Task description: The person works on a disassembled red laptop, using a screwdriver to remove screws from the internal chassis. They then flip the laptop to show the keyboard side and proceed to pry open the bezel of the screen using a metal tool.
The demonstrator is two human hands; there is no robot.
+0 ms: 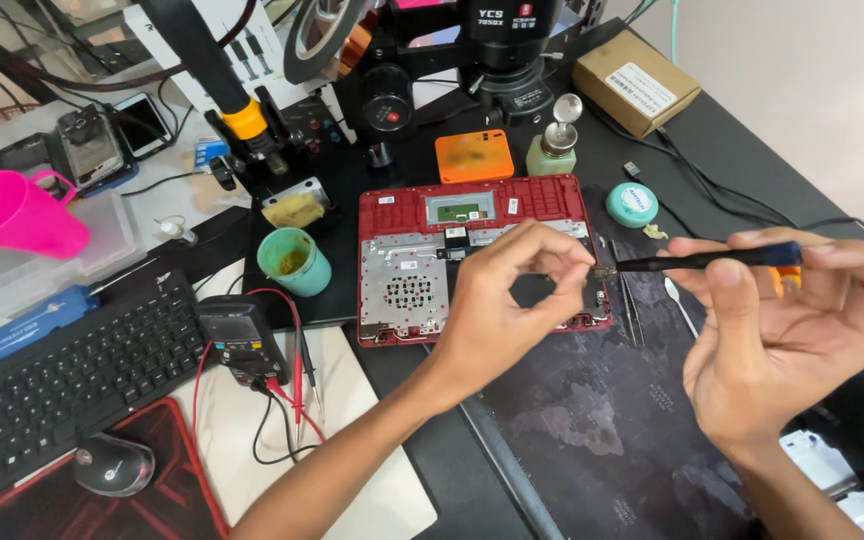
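My left hand [512, 300] is raised over an opened red laptop base [392, 205], its thumb and fingers pinched on a tiny metal part [604, 271]. My right hand [787, 330] grips a slim black tool [702, 260] with a blue and orange end. The tool's tip touches the small part at my left fingertips. The laptop base lies flat on a dark mat [602, 420], its metal plate and circuit board exposed.
A microscope [497, 40] stands behind the laptop, with an orange box [473, 155], a green pump bottle [554, 145] and a cardboard box [635, 80]. At left lie a multimeter [237, 335], green cup [294, 262], keyboard [72, 375], mouse [114, 463] and pink cup [14, 215]. Tweezers [630, 305] rest beside the laptop.
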